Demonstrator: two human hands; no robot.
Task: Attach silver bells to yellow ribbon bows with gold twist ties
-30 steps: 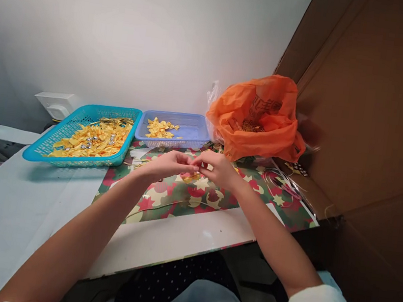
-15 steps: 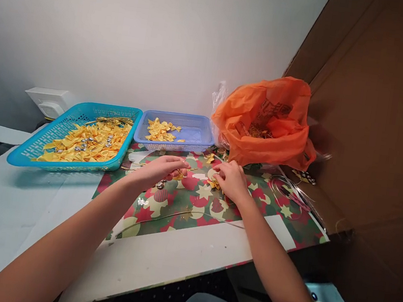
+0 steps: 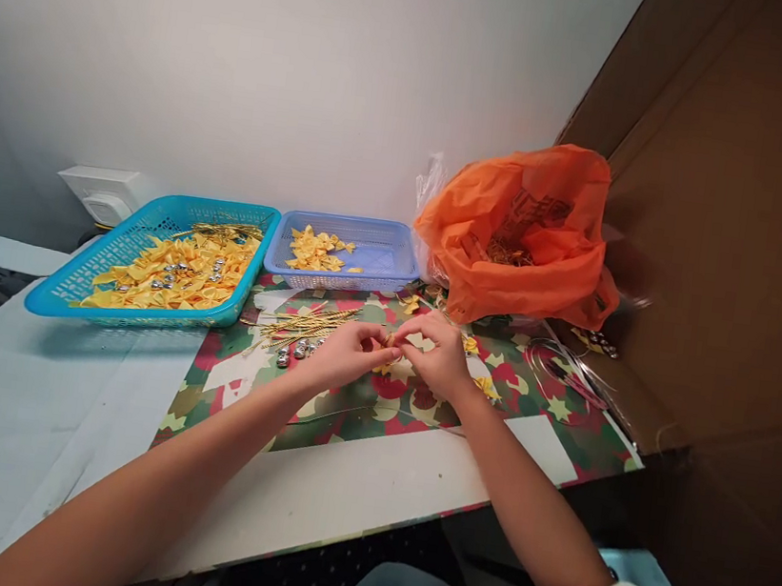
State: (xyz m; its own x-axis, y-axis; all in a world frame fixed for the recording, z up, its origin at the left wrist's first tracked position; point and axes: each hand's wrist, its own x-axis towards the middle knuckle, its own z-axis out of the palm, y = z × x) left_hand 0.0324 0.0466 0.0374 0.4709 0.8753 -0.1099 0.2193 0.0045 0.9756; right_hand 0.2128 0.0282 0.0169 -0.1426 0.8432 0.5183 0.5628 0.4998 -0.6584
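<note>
My left hand [image 3: 350, 355] and my right hand [image 3: 438, 355] meet above the patterned sheet, fingertips pinched together. Between them is a small yellow ribbon bow [image 3: 383, 369], mostly hidden by the fingers, with a thin gold strand [image 3: 390, 339] at the fingertips. Beside my left hand lie a bundle of gold twist ties [image 3: 311, 323] and several silver bells [image 3: 300, 348]. More yellow bows [image 3: 486, 386] rest on the sheet just right of my right hand.
A teal basket [image 3: 143, 318] at left holds many yellow bows, silver bells and gold ties. Next to it, a lilac basket [image 3: 385, 259] contains fewer bows. An orange plastic bag [image 3: 536, 283] stands open at back right, near a cardboard wall [image 3: 730, 232]. Coiled wire [image 3: 554, 367] lies below it.
My hands, apart before, have come together. My left hand has moved right, uncovering the gold ties and bells; the bow is now between both hands' fingertips.
</note>
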